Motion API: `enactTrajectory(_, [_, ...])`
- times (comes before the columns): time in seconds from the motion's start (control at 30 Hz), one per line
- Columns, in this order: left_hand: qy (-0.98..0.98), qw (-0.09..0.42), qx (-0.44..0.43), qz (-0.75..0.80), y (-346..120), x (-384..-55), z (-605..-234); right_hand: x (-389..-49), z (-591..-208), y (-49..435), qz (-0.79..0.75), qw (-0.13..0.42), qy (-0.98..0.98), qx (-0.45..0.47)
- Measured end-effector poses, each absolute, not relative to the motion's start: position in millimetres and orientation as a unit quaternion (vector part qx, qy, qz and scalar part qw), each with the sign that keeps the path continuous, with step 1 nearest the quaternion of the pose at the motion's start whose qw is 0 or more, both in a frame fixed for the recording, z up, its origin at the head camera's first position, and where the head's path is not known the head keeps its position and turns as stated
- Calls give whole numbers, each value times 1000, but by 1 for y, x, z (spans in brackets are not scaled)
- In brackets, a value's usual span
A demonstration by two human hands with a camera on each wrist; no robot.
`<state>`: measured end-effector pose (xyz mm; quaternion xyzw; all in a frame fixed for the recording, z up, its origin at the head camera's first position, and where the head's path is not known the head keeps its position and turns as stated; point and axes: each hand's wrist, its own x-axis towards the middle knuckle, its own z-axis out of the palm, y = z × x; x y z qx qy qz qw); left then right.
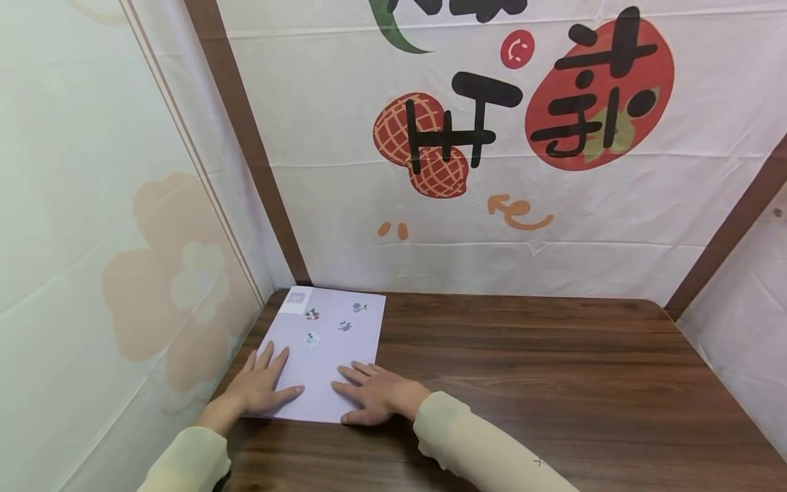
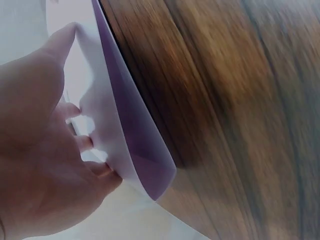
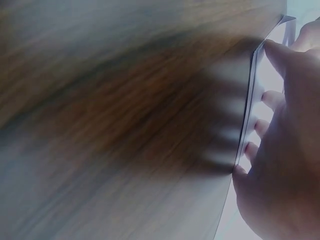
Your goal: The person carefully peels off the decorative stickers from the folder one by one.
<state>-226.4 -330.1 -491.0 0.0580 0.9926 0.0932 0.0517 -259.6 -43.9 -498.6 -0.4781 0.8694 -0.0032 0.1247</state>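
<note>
One decorated pale folder [image 1: 320, 362], on wood-grain table [image 1: 553, 383], is being touched by left hand [image 1: 255, 385] and right hand [image 1: 376, 394], both spread.

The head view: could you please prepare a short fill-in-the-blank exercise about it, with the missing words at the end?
1. The lilac folder lies nearer the ____ end of the table.
2. Besides the square label, exactly ____ small pictures show on the folder.
3. The hand nearer the table's middle is the person's ____ hand.
4. The table's surface is coloured ____.

Missing words: left; four; right; brown.
</note>
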Motion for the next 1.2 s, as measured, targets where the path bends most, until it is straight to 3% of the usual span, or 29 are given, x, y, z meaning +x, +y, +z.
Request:
enactTrajectory(0.37, [992, 75, 48, 95, -298, -222, -478, -261, -495, -19, -32, 140, 868, -475])
enactTrajectory(1.2, [979, 88, 119, 138, -258, -218, -473, -258, -494, 44, -71, 149, 871, -462])
